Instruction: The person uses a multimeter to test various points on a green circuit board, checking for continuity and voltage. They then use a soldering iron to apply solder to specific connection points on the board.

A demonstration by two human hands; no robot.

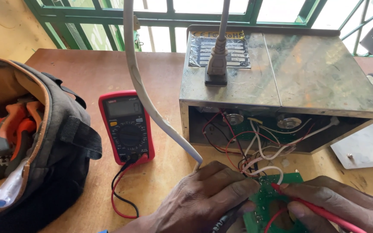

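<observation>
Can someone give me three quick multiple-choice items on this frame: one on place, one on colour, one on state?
1. Where does the multimeter lie?
A. Between tool bag and metal box
B. On the box
C. Inside the bag

2. What colour is the circuit board?
A. Blue
B. Green
C. Brown

3. The box's near side is:
A. Closed
B. Taped over
C. Open, wires showing

Key:
1 A, it rests on the table between them.
2 B, green under the left hand and right hand, which holds a red probe.
3 C, wiring spills out.
</observation>
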